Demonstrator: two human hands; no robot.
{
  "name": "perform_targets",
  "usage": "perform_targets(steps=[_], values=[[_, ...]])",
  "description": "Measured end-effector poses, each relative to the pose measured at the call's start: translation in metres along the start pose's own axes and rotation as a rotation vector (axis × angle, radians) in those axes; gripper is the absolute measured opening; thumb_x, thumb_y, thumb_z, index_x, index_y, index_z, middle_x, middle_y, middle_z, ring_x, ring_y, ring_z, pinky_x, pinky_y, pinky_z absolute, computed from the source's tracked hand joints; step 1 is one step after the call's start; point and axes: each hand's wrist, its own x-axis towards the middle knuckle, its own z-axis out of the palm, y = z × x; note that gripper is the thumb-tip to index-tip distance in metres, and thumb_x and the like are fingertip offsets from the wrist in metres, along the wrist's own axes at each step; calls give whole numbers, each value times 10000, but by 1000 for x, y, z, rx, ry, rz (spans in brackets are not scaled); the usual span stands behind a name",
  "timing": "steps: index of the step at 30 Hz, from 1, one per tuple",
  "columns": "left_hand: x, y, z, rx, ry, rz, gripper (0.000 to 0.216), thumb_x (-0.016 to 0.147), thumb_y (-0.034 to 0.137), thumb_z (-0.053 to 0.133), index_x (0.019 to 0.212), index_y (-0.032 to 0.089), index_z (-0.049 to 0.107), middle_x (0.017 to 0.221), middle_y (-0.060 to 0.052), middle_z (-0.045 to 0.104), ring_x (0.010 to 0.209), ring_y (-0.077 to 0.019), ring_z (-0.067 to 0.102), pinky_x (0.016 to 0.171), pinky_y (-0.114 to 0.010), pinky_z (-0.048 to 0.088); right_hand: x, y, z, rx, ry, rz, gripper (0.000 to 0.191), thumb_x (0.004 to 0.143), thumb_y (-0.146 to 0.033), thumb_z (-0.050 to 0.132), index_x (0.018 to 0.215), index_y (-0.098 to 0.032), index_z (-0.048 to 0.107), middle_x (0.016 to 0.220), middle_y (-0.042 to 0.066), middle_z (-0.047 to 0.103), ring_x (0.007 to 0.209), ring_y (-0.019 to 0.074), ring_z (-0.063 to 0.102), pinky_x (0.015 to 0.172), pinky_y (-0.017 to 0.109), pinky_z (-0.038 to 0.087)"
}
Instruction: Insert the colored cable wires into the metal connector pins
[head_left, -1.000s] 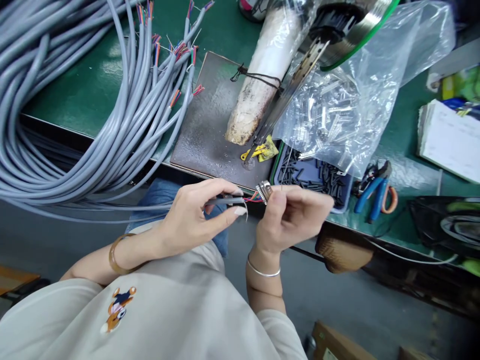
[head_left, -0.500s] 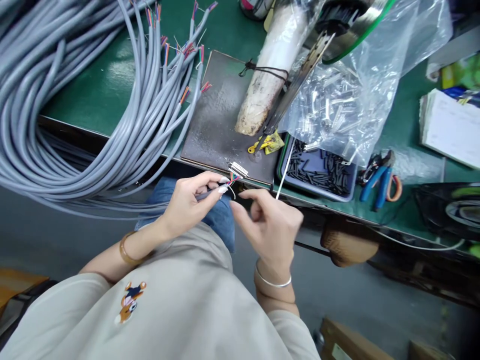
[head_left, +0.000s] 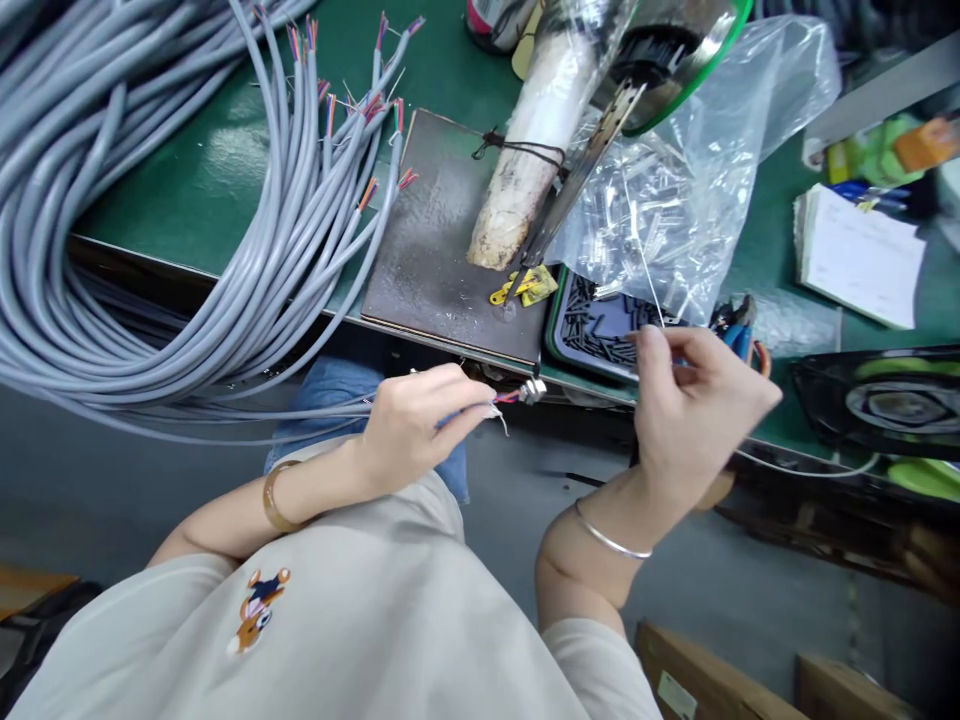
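Note:
My left hand point(head_left: 427, 415) is closed around the end of a grey cable point(head_left: 345, 410), in front of the bench edge. Beyond its fingertips, short coloured wires point(head_left: 508, 397) lead to a small metal connector point(head_left: 533, 390). A loose white strand point(head_left: 501, 415) hangs beside them. To the right, my right hand point(head_left: 694, 400) pinches the lower end of a thin, pale solder wire point(head_left: 646, 255) between thumb and forefinger. This wire slants up towards the green-rimmed spool point(head_left: 675, 70). The right hand partly covers the tray point(head_left: 555, 345) of small black pieces.
A large bundle of grey cables point(head_left: 187, 330) fills the left of the bench. A dark board point(head_left: 442, 200) lies under a wrapped white cylinder point(head_left: 517, 150) and metal bars point(head_left: 577, 190). Rightward are a plastic bag of metal parts point(head_left: 660, 210), pliers point(head_left: 739, 340) and a paper pad point(head_left: 862, 255).
My right hand has moved right and now pinches the wire. My left hand has turned and brought the cable end with its connector off the board, to the right and towards me.

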Motion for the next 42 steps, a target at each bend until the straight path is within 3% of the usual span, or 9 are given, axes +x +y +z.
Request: perform_targets(steps=[4, 9, 14, 18, 24, 30, 36, 39, 42], values=[[2, 0, 16, -113, -139, 32, 214, 978, 261, 586, 851, 189, 742, 711, -43, 734, 601, -133, 636, 605, -244, 474, 26, 48, 8, -108, -113, -54, 98, 754, -298, 858, 780, -216, 811, 678, 8, 716, 537, 96, 540, 539, 292, 374], [15, -13, 5, -600, -271, -523, 201, 881, 326, 702, 790, 149, 673, 569, 12, 608, 482, -93, 540, 476, -194, 402, 41, 59, 10, -60, -378, -56, 170, 820, -387, 805, 838, -219, 783, 734, -24, 714, 512, 75, 490, 544, 297, 364], [23, -24, -19, -654, -172, -726, 190, 807, 282, 774, 785, 141, 648, 540, 41, 577, 444, -49, 457, 442, -153, 357, 40, 52, 2, -145, -476, 10, 218, 896, -375, 740, 779, -205, 670, 769, -1, 668, 587, 125, 501, 623, 315, 397], [24, -22, -22, -597, -128, -706, 176, 789, 262, 773, 778, 137, 651, 561, 34, 578, 477, -52, 491, 457, -145, 380, 30, 42, 3, -134, -417, 37, 250, 935, -429, 640, 809, -214, 615, 784, -1, 635, 618, 134, 495, 651, 305, 391], [27, -16, -15, -472, -108, -620, 173, 796, 286, 751, 786, 135, 667, 596, 25, 574, 468, -53, 466, 436, -155, 385, 19, 18, -7, -73, 14, 139, 248, 955, -437, 587, 871, -207, 625, 818, 13, 635, 617, 143, 516, 627, 304, 420], [29, -15, -11, -402, -108, -585, 168, 816, 289, 733, 787, 136, 668, 593, 28, 570, 460, -52, 464, 427, -155, 383, 26, 25, -11, -230, -222, 76, 125, 893, -312, 690, 833, -205, 715, 815, 17, 691, 617, 138, 477, 680, 317, 387], [27, -15, -7, -374, -139, -582, 167, 836, 299, 719, 811, 139, 678, 597, 29, 575, 458, -56, 474, 426, -161, 380, 36, 42, 6, -261, -315, 68, 73, 860, -247, 694, 801, -205, 698, 825, 25, 681, 682, 166, 524, 719, 330, 396], [28, -14, -7, -355, -120, -571, 166, 832, 296, 725, 802, 138, 682, 612, 21, 594, 482, -61, 483, 446, -167, 385, 29, 27, 9, -201, -213, 90, 90, 865, -220, 665, 779, -209, 640, 780, 2, 631, 627, 143, 484, 681, 320, 394], [29, -11, -6, -347, -64, -571, 181, 827, 301, 742, 795, 137, 675, 661, 2, 639, 541, -71, 526, 501, -174, 419, 9, -4, 7, 78, 5, 162, 79, 918, -264, 620, 855, -217, 619, 772, -5, 618, 590, 128, 509, 591, 289, 401]])
